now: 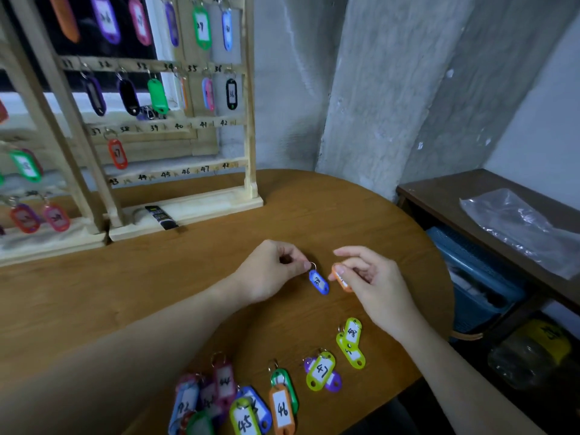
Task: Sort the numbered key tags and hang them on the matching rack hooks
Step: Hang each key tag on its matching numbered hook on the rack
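Hands pinch tags mid-table: left hand (272, 271) blue tag (319, 281), right hand (373, 284) seemingly orange tag (340, 277).

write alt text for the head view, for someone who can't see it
Over a round wooden table, the left hand pinches the ring of a blue tag while the right hand holds an orange tag. More numbered tags lie near the front edge, and a wooden rack with numbered hooks, partly filled, stands behind.

Grey walls (361, 89), seemingly concrete; dim.
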`<state>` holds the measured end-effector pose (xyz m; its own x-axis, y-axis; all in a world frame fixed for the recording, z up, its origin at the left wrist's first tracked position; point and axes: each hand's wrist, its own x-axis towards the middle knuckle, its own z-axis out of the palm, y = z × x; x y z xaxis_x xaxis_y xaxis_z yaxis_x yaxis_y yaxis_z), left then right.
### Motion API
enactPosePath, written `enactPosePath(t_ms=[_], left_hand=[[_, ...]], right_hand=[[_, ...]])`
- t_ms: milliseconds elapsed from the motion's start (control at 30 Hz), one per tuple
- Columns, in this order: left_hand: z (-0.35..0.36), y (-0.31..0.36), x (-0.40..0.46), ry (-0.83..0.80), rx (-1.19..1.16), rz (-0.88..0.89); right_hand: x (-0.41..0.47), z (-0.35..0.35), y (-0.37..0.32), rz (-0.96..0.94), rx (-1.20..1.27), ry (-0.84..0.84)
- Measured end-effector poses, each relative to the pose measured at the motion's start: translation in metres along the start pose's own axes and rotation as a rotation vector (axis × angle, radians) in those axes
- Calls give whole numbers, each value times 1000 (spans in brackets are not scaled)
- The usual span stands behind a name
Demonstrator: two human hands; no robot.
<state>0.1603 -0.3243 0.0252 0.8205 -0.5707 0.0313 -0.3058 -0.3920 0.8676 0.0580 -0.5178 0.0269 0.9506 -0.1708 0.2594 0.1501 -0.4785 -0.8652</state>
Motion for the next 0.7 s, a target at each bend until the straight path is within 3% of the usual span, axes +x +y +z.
enactPosePath(t_ms=[433, 700], left_hand=[[-153, 11, -34, 360, 62, -45], [-242, 11, -36, 705, 293, -31]], right_hand=[[81, 87, -92, -136, 247, -180], [144, 149, -139, -222, 238, -193]])
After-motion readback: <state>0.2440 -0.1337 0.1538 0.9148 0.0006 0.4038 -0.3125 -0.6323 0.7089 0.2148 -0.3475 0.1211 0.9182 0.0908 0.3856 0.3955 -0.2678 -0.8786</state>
